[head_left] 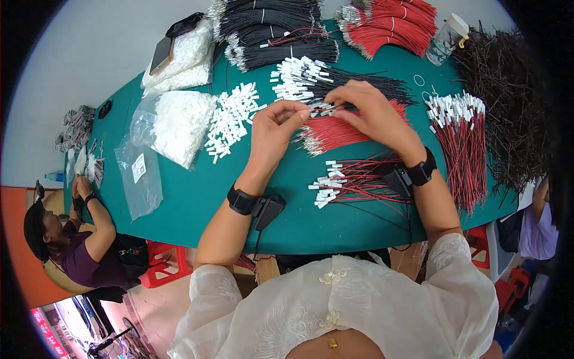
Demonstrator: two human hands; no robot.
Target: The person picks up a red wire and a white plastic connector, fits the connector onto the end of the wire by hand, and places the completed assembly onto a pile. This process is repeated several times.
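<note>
My left hand (pixel 276 127) is closed in a pinch, thumb against forefinger, over the middle of the green table. Facing it, my right hand (pixel 372 115) has its fingers bent and its thumb near the forefinger. What the fingertips hold is too small to make out. Beneath and behind them lie black wires with white connector housings (pixel 299 75) on their left ends. A bundle of red wires (pixel 338 133) with bare metal terminals lies just under my hands. Closer to me rests a loose pile of red and black wires (pixel 365 182) with white housings.
Left of my hands are loose white housings (pixel 232 116) and a clear bag of them (pixel 182 122). Black bundles (pixel 275 27) and red bundles (pixel 394 24) stand at the back. Finished-looking wires (pixel 457 143), a plastic cup (pixel 445 42) and a dark wire heap (pixel 505 102) lie right. A co-worker (pixel 84 239) sits left.
</note>
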